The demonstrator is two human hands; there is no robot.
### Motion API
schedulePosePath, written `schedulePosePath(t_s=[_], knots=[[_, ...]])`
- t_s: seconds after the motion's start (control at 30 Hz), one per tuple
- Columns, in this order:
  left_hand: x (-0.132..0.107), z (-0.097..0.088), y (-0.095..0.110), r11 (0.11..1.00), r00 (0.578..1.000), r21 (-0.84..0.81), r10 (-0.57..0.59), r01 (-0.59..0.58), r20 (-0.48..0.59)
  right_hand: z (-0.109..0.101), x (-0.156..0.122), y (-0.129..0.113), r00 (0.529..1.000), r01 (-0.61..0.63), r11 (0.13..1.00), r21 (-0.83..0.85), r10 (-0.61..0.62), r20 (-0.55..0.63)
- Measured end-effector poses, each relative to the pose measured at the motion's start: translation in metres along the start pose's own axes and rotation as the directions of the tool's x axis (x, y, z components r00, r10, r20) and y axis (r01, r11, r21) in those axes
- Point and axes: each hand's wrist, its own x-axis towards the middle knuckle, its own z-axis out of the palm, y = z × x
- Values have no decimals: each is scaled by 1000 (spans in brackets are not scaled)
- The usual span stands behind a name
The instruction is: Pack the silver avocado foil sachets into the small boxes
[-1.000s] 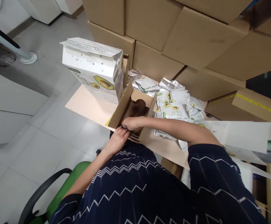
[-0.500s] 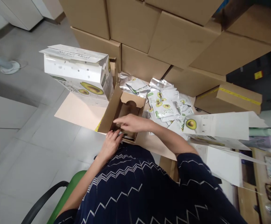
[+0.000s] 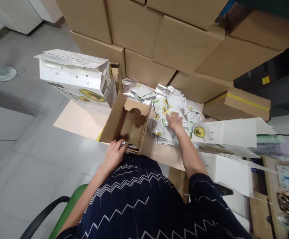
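Observation:
In the head view an open brown cardboard box [image 3: 132, 124] stands in front of me, with a few sachets [image 3: 132, 145] against its near wall. My left hand [image 3: 114, 154] grips that near edge, fingers curled over the rim and touching the sachets' end. Off to the right, my right hand [image 3: 175, 122] lies with fingers spread on a white sachet with avocado pictures [image 3: 166, 114], at the top of a heap of silver and white sachets [image 3: 163, 132]. Whether the fingers have closed on the sachet does not show.
At left stands a large white avocado-printed carton [image 3: 77, 86] with raised flaps. More open white cartons [image 3: 234, 132] are at right. Stacked brown boxes [image 3: 139, 30] form a wall behind. A taped brown box [image 3: 236, 103] lies at back right; a green chair [image 3: 69, 205] is below.
My right hand has left the inside of the cardboard box and moved right onto the sachet heap. My left hand stays at the box's near edge. The view has shifted slightly.

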Motion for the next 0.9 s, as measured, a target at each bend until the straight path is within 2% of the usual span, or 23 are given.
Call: schedulePosePath(t_s=[0.07,0.13,0.27,0.37,0.43,0.5,0.57,0.67,0.7,0.73,0.8,0.9], knots=[[0,0,1,1000,1000,-10,-22,22,3,13,-2,-15,999,41,997,-67,-41,-7],[0,0,2,1000,1000,-1,-26,26,10,23,-4,-24,995,63,995,-83,-69,-68],[0,-1,3,999,1000,36,-9,8,20,26,-12,-25,982,91,995,-43,-97,-163],[-1,-1,3,1000,999,29,-10,9,31,8,-22,-18,965,140,990,13,-133,-228],[-1,-2,3,1000,999,13,-17,16,40,-11,-31,-9,939,151,987,55,-126,-321],[-1,-2,2,1000,999,-7,-23,24,46,-35,-42,2,886,148,979,138,-69,-458],[-1,-2,2,999,998,-30,-32,33,47,-58,-54,14,788,188,947,260,13,-616],[-1,-2,3,998,998,-44,-42,44,44,-88,-76,25,581,376,819,433,156,-799],[-1,-2,4,998,998,-38,-43,44,44,-97,-85,26,535,454,744,490,211,-818],[-1,-2,4,999,998,-30,-41,42,44,-104,-93,25,512,529,653,542,264,-817],[0,-3,5,999,998,-19,-37,38,46,-118,-109,18,496,656,449,607,350,-795],[0,-4,5,999,998,-12,-38,38,53,-131,-127,-2,461,790,220,572,402,-791]])
